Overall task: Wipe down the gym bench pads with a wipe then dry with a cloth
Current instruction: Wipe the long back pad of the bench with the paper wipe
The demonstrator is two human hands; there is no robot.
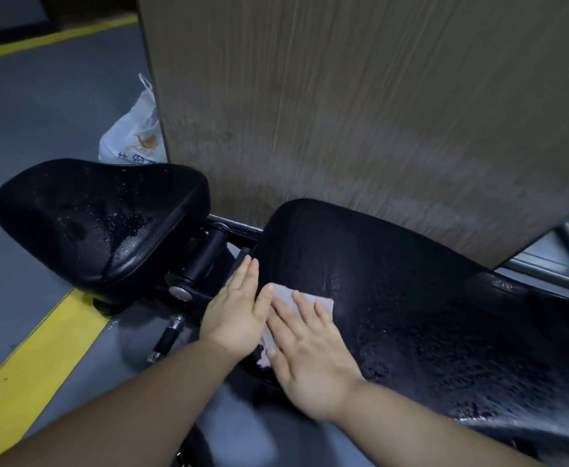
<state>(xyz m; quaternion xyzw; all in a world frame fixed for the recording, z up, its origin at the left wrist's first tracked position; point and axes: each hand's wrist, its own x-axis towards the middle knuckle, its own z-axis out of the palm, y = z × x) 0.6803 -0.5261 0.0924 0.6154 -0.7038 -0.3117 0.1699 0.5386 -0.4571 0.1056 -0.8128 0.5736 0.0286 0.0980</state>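
Pressing a pale wipe (322, 303) flat against the narrow end of the black back pad (411, 291) with the right hand (310, 360): palm down, fingers straight and spread, nothing curled round the sheet. Laying the left hand (237, 310) alongside, likewise open, fingers straight and close together along the pad's near-left edge, thumb touching the wipe's left edge. Reaching in with both bare forearms from the bottom of the view, converging on that end of the pad. Beaded with water droplets right of the wipe, across the back pad's surface. Wet too on the separate seat pad (101, 217), tilted up beyond the black hinge roller (205, 254), well apart from both hands. Backed by a tall cardboard panel (377, 112) standing just behind the bench, with a white plastic bag (131, 133) on the grey floor at the panel's left edge and a yellow floor stripe (33, 358) at lower left.
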